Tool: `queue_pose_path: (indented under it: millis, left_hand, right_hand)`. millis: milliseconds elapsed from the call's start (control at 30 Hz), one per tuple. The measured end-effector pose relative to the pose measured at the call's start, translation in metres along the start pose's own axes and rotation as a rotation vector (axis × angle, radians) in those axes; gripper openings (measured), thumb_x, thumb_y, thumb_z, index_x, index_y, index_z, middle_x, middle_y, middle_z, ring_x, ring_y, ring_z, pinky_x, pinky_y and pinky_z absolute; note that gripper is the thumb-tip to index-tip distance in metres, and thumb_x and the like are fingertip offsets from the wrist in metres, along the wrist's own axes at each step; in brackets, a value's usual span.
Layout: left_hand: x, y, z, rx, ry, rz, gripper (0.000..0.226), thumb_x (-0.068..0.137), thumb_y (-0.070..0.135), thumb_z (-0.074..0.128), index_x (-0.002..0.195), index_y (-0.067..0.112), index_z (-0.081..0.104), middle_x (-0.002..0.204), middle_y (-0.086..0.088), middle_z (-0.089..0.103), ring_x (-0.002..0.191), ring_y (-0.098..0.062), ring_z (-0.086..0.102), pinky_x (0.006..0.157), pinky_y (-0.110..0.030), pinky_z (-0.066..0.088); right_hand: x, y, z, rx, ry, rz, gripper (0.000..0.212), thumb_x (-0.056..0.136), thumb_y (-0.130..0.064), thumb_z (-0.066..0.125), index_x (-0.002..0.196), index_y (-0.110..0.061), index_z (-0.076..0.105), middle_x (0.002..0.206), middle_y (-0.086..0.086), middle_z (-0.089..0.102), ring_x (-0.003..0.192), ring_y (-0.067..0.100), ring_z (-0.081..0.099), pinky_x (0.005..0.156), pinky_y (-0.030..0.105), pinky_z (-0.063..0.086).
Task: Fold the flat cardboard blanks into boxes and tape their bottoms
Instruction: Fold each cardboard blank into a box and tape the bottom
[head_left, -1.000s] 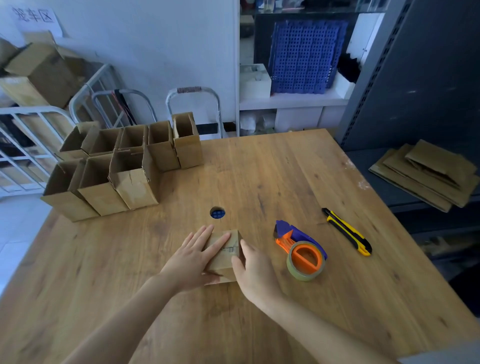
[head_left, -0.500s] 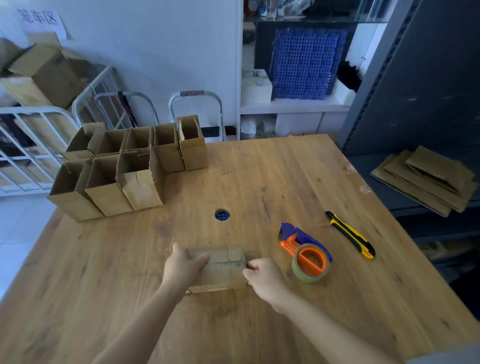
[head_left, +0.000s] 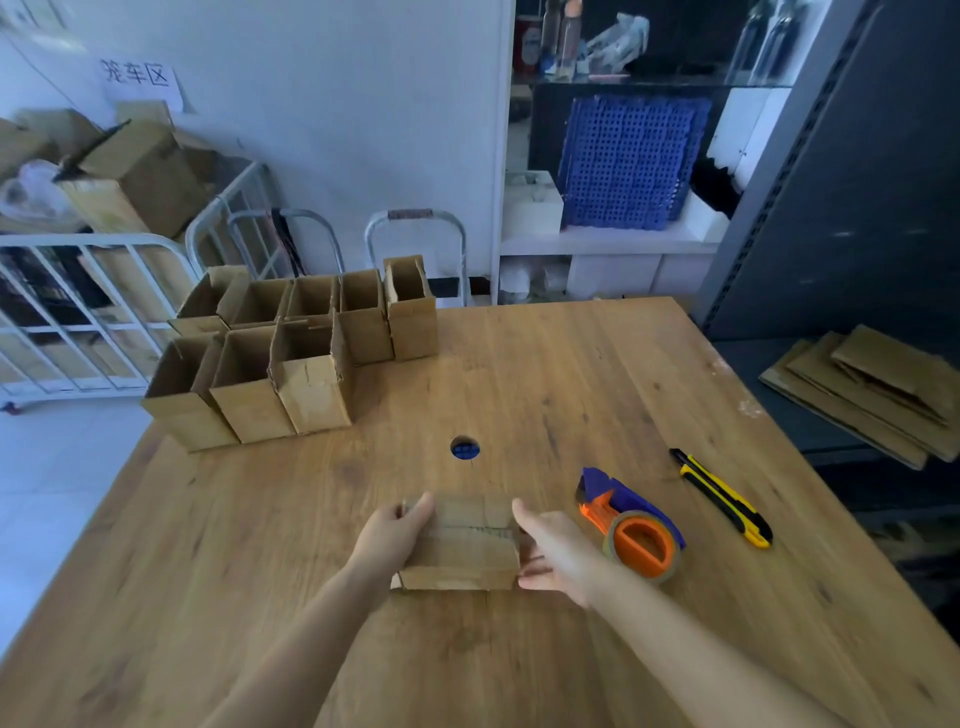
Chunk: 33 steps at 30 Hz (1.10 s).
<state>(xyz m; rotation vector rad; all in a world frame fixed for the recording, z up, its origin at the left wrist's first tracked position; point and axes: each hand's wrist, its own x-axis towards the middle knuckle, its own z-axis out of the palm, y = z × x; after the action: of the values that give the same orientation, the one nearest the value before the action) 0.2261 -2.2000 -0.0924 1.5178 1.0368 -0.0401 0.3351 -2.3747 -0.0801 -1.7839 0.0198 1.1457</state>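
Note:
A small folded cardboard box (head_left: 462, 545) lies on the wooden table (head_left: 571, 374), its seamed face turned up. My left hand (head_left: 392, 535) grips its left end, thumb over the top edge. At the right end my right hand (head_left: 556, 551) holds it, thumb at the far corner and fingers against the side. An orange and blue tape dispenser (head_left: 636, 530) lies just right of my right hand. Several open-topped folded boxes (head_left: 291, 358) stand in two rows at the far left. Flat cardboard blanks (head_left: 872, 389) are stacked on a dark shelf to the right.
A yellow and black utility knife (head_left: 722, 499) lies right of the dispenser. A round hole (head_left: 465, 448) pierces the table beyond the box. White metal railings (head_left: 78, 312) and larger cartons (head_left: 135, 176) stand past the left edge. A dark cabinet (head_left: 857, 182) rises at right.
My hands moved from the top of the box to its two ends. The box turned from skewed to square with the table edge and came slightly nearer.

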Motion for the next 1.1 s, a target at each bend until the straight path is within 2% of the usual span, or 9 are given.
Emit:
queue_pose_path:
  millis: [67, 133, 233, 367, 467, 633, 800, 933, 1100]
  left_hand:
    - [-0.008, 0.013, -0.002, -0.078, 0.029, 0.053, 0.046, 0.088, 0.064, 0.047, 0.103, 0.022, 0.058, 0.107, 0.002, 0.063, 0.103, -0.017, 0.058, 0.094, -0.038, 0.046]
    - [-0.016, 0.028, -0.004, -0.137, 0.058, 0.153, 0.042, 0.090, 0.062, 0.047, 0.108, 0.025, 0.056, 0.111, 0.006, 0.060, 0.105, -0.014, 0.056, 0.092, -0.035, 0.044]
    - [-0.025, 0.042, -0.005, -0.074, 0.167, 0.328, 0.043, 0.089, 0.040, 0.063, 0.125, 0.023, 0.049, 0.115, 0.005, 0.057, 0.100, -0.010, 0.057, 0.076, -0.026, 0.049]
    - [-0.026, 0.032, -0.006, 0.153, 0.263, 0.467, 0.059, 0.082, 0.028, 0.074, 0.132, 0.021, 0.044, 0.122, 0.005, 0.050, 0.108, -0.009, 0.051, 0.080, -0.017, 0.044]
    - [-0.020, 0.003, -0.004, 0.314, 0.215, 0.451, 0.061, 0.079, 0.028, 0.076, 0.130, 0.020, 0.043, 0.124, 0.004, 0.046, 0.109, -0.008, 0.049, 0.077, -0.015, 0.045]
    - [-0.019, -0.029, 0.001, 0.588, 0.267, 0.351, 0.065, 0.082, 0.040, 0.069, 0.134, 0.017, 0.038, 0.130, 0.000, 0.045, 0.115, -0.014, 0.044, 0.098, -0.031, 0.046]
    - [-0.022, -0.028, -0.003, 0.729, 0.347, 0.384, 0.067, 0.087, 0.034, 0.063, 0.143, 0.015, 0.029, 0.143, -0.005, 0.036, 0.134, -0.023, 0.034, 0.110, -0.037, 0.036]
    - [-0.026, -0.024, -0.007, 0.904, 0.370, 0.441, 0.070, 0.088, 0.036, 0.062, 0.145, 0.016, 0.027, 0.145, -0.005, 0.033, 0.137, -0.023, 0.030, 0.115, -0.037, 0.029]
    - [-0.032, -0.018, -0.005, 0.951, 0.348, 0.456, 0.068, 0.090, 0.037, 0.058, 0.147, 0.015, 0.027, 0.147, -0.003, 0.032, 0.139, -0.021, 0.027, 0.114, -0.035, 0.031]
  right_hand:
    - [-0.006, -0.012, -0.003, 0.177, 0.001, 0.099, 0.039, 0.093, -0.055, 0.047, 0.104, -0.017, 0.052, 0.106, 0.012, 0.065, 0.095, 0.028, 0.066, 0.076, 0.043, 0.058]
    - [-0.009, -0.022, -0.005, 0.171, 0.011, 0.079, 0.038, 0.095, -0.053, 0.044, 0.104, -0.017, 0.052, 0.105, 0.009, 0.066, 0.096, 0.028, 0.066, 0.076, 0.045, 0.058]
    - [-0.006, -0.026, -0.002, 0.122, 0.056, -0.087, 0.028, 0.095, -0.034, 0.055, 0.110, -0.010, 0.056, 0.110, 0.006, 0.064, 0.099, 0.023, 0.065, 0.079, 0.039, 0.058]
    - [-0.005, -0.014, -0.002, -0.051, 0.136, -0.279, 0.019, 0.084, -0.017, 0.069, 0.101, -0.012, 0.061, 0.103, 0.001, 0.067, 0.097, 0.015, 0.065, 0.084, 0.033, 0.056]
    - [-0.011, 0.001, -0.002, -0.309, 0.198, -0.344, 0.022, 0.085, -0.017, 0.069, 0.100, -0.024, 0.054, 0.097, -0.010, 0.061, 0.090, 0.003, 0.058, 0.073, 0.017, 0.048]
    - [-0.010, 0.022, 0.000, -0.523, 0.172, -0.345, 0.024, 0.086, -0.019, 0.068, 0.105, -0.026, 0.055, 0.107, -0.007, 0.063, 0.102, 0.008, 0.061, 0.090, 0.028, 0.053]
    - [-0.011, 0.017, -0.011, -0.628, 0.240, -0.430, 0.053, 0.084, -0.020, 0.071, 0.129, -0.022, 0.043, 0.130, -0.002, 0.055, 0.116, 0.013, 0.057, 0.092, 0.027, 0.053]
    - [-0.017, 0.004, -0.024, -0.725, 0.221, -0.538, 0.086, 0.083, -0.021, 0.073, 0.150, -0.025, 0.018, 0.154, -0.002, 0.029, 0.139, 0.018, 0.034, 0.107, 0.030, 0.037]
    - [-0.012, -0.007, -0.032, -0.813, 0.075, -0.626, 0.093, 0.083, -0.021, 0.072, 0.152, -0.029, 0.010, 0.157, -0.004, 0.018, 0.142, 0.016, 0.026, 0.110, 0.029, 0.033]
